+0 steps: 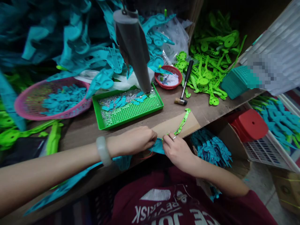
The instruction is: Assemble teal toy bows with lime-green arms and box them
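Head camera view showed the left hand (138, 140) and right hand (179, 151) gripping a blue plastic piece (158, 147) at centre frame, its handling apparently unfinished, beside a green strip (183, 121) on brown cardboard (192, 124) at the front of the worktop (199, 104).

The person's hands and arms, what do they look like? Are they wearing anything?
The left hand and right hand wear no gloves. On the left there's a thick, pale grey-green bangle; on the right, a thin silvery ring. A maroon sleeve shows on the right; no left sleeve shows.
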Demonstrator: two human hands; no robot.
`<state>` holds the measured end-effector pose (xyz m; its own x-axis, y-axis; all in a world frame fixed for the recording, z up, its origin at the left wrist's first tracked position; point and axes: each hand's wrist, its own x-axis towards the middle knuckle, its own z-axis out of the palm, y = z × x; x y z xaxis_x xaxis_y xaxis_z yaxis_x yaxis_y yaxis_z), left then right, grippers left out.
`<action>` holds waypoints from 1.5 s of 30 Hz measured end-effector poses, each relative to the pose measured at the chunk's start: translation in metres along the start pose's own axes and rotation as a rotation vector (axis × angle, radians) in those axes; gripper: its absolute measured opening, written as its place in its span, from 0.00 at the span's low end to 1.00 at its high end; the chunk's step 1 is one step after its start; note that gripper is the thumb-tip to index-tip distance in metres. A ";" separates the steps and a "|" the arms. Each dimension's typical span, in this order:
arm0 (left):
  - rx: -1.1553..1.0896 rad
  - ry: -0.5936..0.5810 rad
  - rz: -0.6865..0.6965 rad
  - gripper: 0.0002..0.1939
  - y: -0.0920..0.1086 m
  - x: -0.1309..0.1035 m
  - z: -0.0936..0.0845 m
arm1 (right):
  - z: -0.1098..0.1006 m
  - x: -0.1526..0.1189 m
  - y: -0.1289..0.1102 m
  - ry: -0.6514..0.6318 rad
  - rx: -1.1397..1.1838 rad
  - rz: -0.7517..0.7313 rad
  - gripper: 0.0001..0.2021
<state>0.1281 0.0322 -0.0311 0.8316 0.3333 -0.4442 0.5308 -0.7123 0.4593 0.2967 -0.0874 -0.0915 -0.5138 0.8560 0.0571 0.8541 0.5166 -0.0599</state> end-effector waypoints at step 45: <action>0.084 -0.020 -0.015 0.06 0.003 -0.002 -0.002 | -0.003 0.001 0.001 0.019 -0.020 -0.016 0.08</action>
<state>0.1289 0.0308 -0.0270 0.8199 0.3324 -0.4661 0.5266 -0.7572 0.3864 0.2967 -0.0861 -0.0883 -0.5263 0.8469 0.0767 0.8472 0.5299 -0.0385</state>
